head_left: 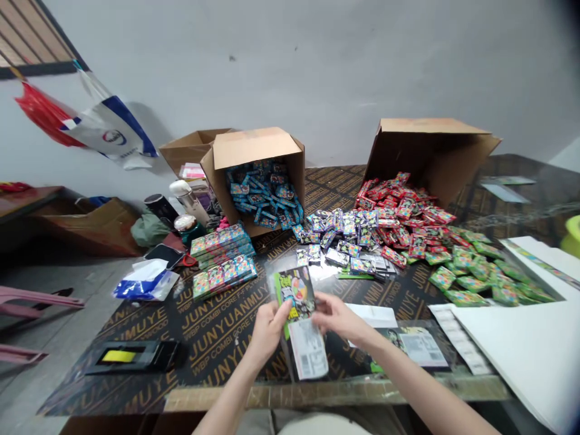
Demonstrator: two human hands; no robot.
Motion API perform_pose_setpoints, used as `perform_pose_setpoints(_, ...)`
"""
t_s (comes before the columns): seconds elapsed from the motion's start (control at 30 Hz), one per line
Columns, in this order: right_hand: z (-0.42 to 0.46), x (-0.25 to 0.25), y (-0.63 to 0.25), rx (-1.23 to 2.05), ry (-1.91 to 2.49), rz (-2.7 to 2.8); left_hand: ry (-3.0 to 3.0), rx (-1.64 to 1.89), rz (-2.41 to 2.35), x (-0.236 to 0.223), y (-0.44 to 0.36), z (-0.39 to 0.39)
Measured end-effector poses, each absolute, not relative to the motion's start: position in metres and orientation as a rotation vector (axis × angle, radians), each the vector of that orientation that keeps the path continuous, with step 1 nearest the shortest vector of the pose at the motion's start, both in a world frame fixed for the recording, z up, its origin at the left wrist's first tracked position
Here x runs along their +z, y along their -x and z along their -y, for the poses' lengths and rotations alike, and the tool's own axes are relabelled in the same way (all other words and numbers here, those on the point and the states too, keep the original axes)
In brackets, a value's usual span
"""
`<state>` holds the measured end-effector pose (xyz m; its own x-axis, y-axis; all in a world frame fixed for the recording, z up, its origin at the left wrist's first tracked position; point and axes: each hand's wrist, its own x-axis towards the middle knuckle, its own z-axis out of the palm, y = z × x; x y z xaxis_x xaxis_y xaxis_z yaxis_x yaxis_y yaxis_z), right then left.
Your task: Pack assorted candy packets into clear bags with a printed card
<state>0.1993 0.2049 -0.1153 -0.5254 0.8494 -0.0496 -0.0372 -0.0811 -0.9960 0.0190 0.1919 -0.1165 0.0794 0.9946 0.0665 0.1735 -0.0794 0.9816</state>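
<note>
My left hand (266, 331) grips the left edge of a flat printed packaging bag (309, 350) with clear plastic edges, thumb on its front. The bag is black and green, with a bright picture on its upper part and a white label panel below. At its right edge, the bent fingers of my right hand (336, 315) pinch it. Just beyond lie small purple-and-white packets (348, 225) in a loose heap. Under my right forearm, a similar black printed bag (423, 345) and a white paper piece (372, 315) rest on the table.
A cardboard box (258, 148) of blue packets (263, 193) lies tipped at the back; another box (430, 125) spills red packets (408, 211). Green packets (471, 272) are heaped right. Stacked printed packs (224, 275), a tissue pack (145, 284) and a black tape dispenser (156, 356) sit left.
</note>
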Motion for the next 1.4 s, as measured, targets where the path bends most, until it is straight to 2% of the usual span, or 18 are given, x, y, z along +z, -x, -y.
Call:
perform_pose_setpoints(0.07,-0.201,-0.122,-0.200,1.813,0.846,1.527,-1.343,1.169,-1.218,-0.115,-0.016,-0.196)
perform_pose_setpoints(0.23,-0.204,-0.132,-0.205,1.542,0.941,1.425,-1.260,0.999,-0.914,-0.130,-0.020,-0.192)
perform_pose_setpoints(0.37,-0.214,-0.127,-0.208,1.304,0.969,1.264,-1.270,0.920,-0.867,-0.143,-0.029,-0.186)
perform_pose_setpoints(0.47,-0.215,-0.120,-0.203,1.115,1.039,1.154,-1.179,1.058,-0.822,-0.137,-0.041,-0.187)
perform_pose_setpoints(0.63,-0.201,-0.120,-0.179,1.064,0.988,1.128,-0.704,1.478,-0.756,-0.114,-0.071,-0.197)
perform_pose_setpoints(0.83,-0.197,-0.125,-0.169,1.067,1.009,0.898,-0.487,1.493,-0.830,-0.118,-0.078,-0.199)
perform_pose_setpoints(1.03,-0.201,-0.120,-0.189,1.389,0.948,0.799,-0.819,1.306,-0.990,-0.103,-0.051,-0.192)
perform_pose_setpoints(1.2,-0.193,-0.113,-0.207,1.209,0.974,1.173,-1.421,1.261,-1.142,-0.086,-0.038,-0.179)
perform_pose_setpoints(1.4,-0.187,-0.103,-0.217,1.127,1.110,1.335,-1.342,1.103,-1.163,-0.081,-0.030,-0.193)
